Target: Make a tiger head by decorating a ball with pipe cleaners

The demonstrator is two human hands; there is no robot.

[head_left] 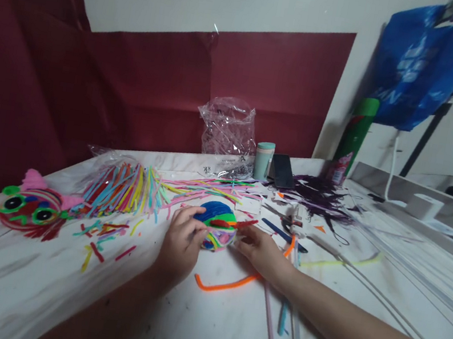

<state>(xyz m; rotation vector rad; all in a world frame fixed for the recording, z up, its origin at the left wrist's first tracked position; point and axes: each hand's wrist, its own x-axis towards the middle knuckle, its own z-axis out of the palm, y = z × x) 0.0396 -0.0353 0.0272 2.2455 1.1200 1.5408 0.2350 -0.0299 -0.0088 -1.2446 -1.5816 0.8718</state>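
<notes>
A round ball of coloured pipe cleaners point(217, 212), blue on top with green, red, yellow and pink strips, stands between both hands. My left hand point(183, 237) grips its left side, fingers on the blue part and thumb lower down. At its right side is my right hand point(254, 248), fingers bent together near the edge; a red fuzzy piece point(247, 224) sticks out just above them. What the right fingertips hold is too small to make out. An orange pipe cleaner point(224, 288) lies bent on the table below the ball.
A pipe-cleaner fish-like figure point(31, 210) lies left, with cut bits point(97, 252) near it. Behind stand a clear plastic bag point(228, 129), a cup point(263, 161) and a phone point(282, 171). Scissors point(287, 221), purple strands point(317, 196) and a power strip point(438, 228) are to the right.
</notes>
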